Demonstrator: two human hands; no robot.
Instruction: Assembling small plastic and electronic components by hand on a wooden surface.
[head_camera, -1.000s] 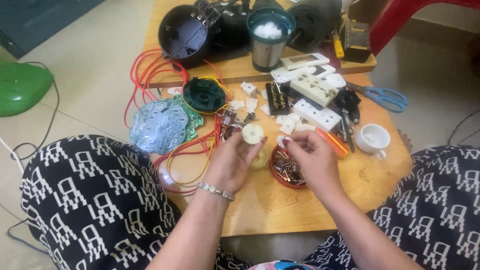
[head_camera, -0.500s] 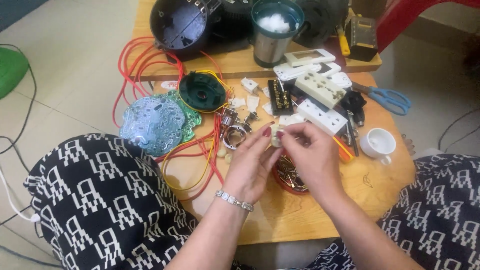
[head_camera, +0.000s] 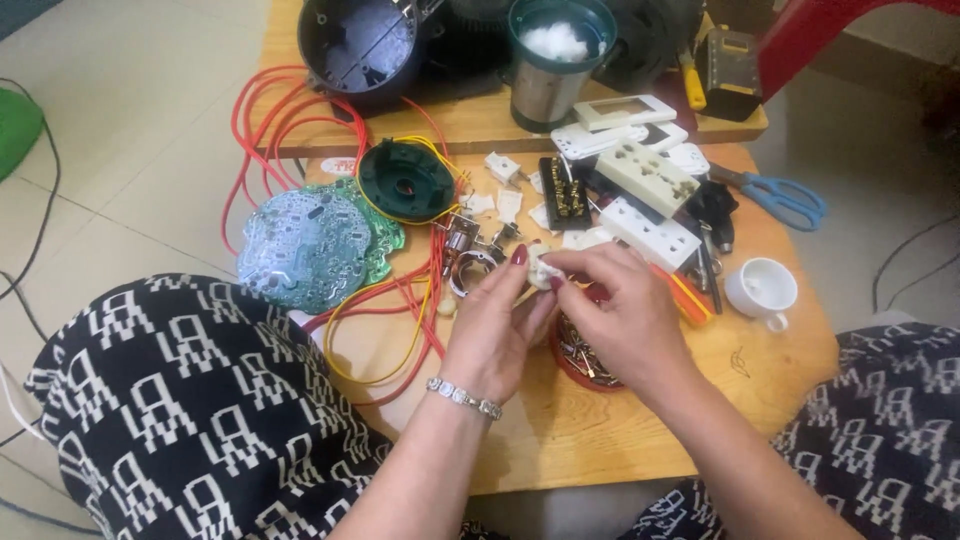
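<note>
Over the middle of a low wooden table (head_camera: 640, 440), both of my hands meet on a small round white plastic part (head_camera: 539, 268). My left hand (head_camera: 495, 325), a bracelet on its wrist, cups the part from below and the left. My right hand (head_camera: 620, 305) pinches its right side with thumb and fingers. Beneath my right hand sits a small red dish (head_camera: 585, 362) full of several screws and metal bits. A shiny metal clip piece (head_camera: 468, 262) lies just left of my fingers.
Red and yellow wires (head_camera: 395, 300) and a round green circuit board (head_camera: 312, 245) lie to the left, by a dark green disc (head_camera: 405, 182). White power sockets (head_camera: 650, 225), remote controls, blue scissors (head_camera: 785, 198), a white cup (head_camera: 762, 288), a steel cup (head_camera: 555, 60) and a black housing (head_camera: 365, 45) crowd the back.
My hands have drawn closer together around the white part, the right hand now pinching it. The view has shifted nearer and slightly lower over the table.
</note>
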